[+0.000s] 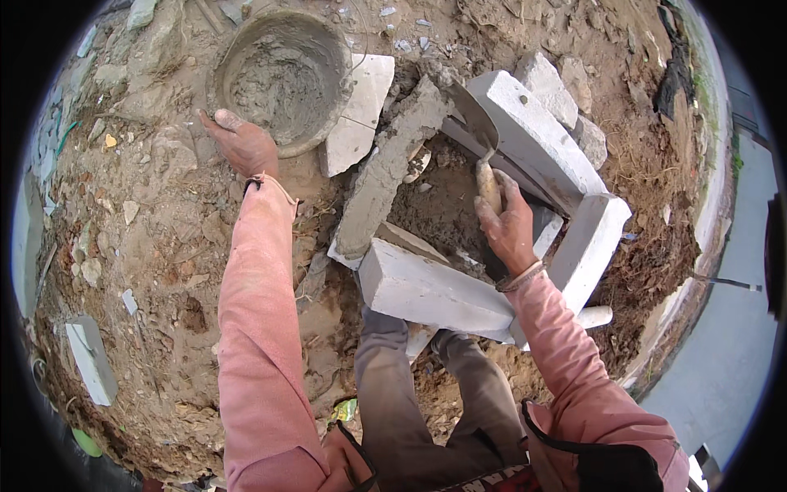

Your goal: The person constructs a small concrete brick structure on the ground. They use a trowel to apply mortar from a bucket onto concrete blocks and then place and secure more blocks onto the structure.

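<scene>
My left hand (240, 144) is at the lower-left rim of a round basin (279, 82) of wet grey mortar, fingers extended and apart; whether it touches the rim I cannot tell. My right hand (504, 217) grips a trowel (480, 115) by its wooden handle, blade pointing up over the square of pale blocks. A strip of mortar (381, 172) lies along the square's left side. Pale blocks form the front (434, 291), right (586, 250) and back right (533, 131) sides, with soil inside.
Broken slabs (357, 102) lie beside the basin, rubble (549, 86) behind the square. A loose block (90, 357) lies on the dirt at far left. A grey paved surface (734, 262) runs along the right beyond a pale edge. My legs are below the front block.
</scene>
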Demonstrator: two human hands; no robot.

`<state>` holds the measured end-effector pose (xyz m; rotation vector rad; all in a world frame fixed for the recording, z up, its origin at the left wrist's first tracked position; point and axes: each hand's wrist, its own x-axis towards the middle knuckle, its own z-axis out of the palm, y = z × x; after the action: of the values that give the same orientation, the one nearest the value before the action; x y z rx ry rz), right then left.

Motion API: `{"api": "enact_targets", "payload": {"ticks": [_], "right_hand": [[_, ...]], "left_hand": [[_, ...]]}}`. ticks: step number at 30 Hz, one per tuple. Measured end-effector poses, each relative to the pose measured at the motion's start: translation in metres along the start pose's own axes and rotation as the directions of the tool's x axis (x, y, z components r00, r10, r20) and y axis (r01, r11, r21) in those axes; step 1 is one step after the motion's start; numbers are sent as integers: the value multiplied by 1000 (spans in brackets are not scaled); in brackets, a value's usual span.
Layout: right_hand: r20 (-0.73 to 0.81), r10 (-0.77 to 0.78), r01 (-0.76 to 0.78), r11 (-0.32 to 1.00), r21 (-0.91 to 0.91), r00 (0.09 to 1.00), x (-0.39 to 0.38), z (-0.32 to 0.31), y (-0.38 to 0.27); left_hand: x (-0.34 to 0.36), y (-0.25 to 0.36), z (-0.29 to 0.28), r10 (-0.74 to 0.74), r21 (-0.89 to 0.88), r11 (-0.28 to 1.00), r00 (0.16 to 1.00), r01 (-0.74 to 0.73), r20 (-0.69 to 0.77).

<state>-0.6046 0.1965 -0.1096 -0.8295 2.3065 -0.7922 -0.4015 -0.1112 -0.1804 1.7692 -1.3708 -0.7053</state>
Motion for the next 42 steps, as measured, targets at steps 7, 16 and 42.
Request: {"api": "enact_targets", "payload": {"ticks": [7,16,42], "right_hand": [[-178,94,-104,993,-47,980,5,92,22],[-54,77,-75,997,33,996,-4,60,38],[137,-35,33,999,14,990,-32,45,63]], "left_hand": [[-9,0,12,34,50,998,998,-31,-61],[7,-3,12,1,47,999,1000,-1,9],[-2,-10,5,16,53,998,1000,-15,-16]]}}
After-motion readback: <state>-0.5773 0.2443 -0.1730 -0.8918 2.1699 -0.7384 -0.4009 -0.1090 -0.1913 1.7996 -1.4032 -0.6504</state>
